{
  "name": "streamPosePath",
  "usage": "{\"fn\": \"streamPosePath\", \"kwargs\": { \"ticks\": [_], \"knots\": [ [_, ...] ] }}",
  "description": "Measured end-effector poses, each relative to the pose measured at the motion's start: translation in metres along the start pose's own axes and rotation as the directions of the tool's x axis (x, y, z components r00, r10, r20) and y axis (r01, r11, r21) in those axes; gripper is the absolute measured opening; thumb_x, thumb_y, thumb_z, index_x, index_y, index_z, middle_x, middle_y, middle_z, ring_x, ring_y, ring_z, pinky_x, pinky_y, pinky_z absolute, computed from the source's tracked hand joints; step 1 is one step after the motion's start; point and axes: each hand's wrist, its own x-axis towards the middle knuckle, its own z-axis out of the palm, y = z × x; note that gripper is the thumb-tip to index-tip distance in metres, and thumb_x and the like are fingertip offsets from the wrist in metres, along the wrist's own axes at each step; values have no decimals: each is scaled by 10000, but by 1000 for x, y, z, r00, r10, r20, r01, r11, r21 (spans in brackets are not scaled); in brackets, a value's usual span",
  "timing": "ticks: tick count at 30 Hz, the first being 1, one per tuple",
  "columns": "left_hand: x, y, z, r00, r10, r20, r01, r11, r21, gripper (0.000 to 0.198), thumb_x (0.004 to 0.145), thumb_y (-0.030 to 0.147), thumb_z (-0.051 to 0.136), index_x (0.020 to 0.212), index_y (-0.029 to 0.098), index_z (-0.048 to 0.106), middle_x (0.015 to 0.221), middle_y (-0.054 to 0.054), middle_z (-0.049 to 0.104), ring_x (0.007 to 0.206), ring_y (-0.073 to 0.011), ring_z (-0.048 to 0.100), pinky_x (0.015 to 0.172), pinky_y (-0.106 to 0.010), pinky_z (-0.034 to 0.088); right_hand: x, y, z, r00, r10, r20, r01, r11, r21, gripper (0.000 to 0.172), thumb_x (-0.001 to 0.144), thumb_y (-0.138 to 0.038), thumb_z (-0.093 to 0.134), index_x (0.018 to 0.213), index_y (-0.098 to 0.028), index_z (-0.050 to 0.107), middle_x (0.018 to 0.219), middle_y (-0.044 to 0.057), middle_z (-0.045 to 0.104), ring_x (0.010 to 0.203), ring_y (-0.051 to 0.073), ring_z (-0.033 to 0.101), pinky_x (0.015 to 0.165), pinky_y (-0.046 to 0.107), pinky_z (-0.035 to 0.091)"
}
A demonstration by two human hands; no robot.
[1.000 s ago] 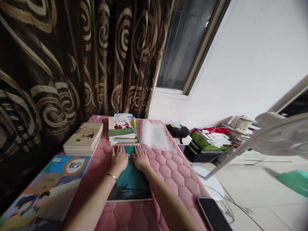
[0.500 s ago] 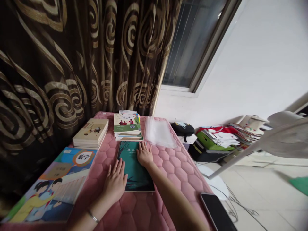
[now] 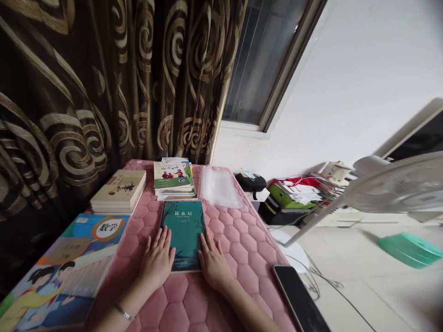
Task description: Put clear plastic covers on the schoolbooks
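Observation:
A teal book [image 3: 185, 235] with white lettering lies flat on the pink quilted surface [image 3: 187, 309], directly in front of me. My left hand [image 3: 157, 260] rests over its left edge, fingers stretched out and slightly spread. On the opposite side, my right hand [image 3: 214, 263] lies along the lower right edge of the cover, its fingers extended too. Neither hand is wrapped around anything. Just beyond the book sits a pile of thin booklets [image 3: 173, 177]. To the left are a stack of beige books [image 3: 119, 189] and a large colourful textbook [image 3: 69, 272].
Clear plastic sleeves [image 3: 219, 186] lie at the back right of the surface. A phone [image 3: 299, 297] is by the right edge. Beyond stand a white fan [image 3: 391, 184], cables on the floor and a green stool-like object [image 3: 410, 249]. A patterned curtain [image 3: 138, 92] hangs behind.
My right hand has slid from the upper part of the cover down to its lower right edge. The teal book looks straighter now. The view has turned slightly right.

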Motion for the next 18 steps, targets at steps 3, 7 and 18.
{"fn": "streamPosePath", "kwargs": {
  "ticks": [3,7,18],
  "knots": [
    [0,-1,1,1000,3,5,-3,1000,3,547,936,334,334,1434,130,435,1521,-124,383,1386,-296,396,1109,-550,335,6,4,-1,998,62,-25,-60,994,91,541,924,-250,405,1441,-89,420,1535,168,342,1440,283,275,1155,455,284],
    [0,-1,3,1000,-3,-9,4,1000,17,539,935,312,333,1433,132,436,1523,-125,371,1389,-288,393,1113,-551,329,28,5,-13,973,228,-45,-208,940,270,484,815,-202,539,1276,-60,558,1313,209,566,1235,278,542,1040,370,424],
    [-1,-10,23,990,55,-130,-60,998,-34,545,937,358,377,1410,103,468,1507,-139,415,1396,-269,383,1115,-418,384,58,27,-28,893,385,232,-446,687,574,235,793,-350,635,861,-127,664,573,0,604,553,145,604,492,215,446]
  ]
}}
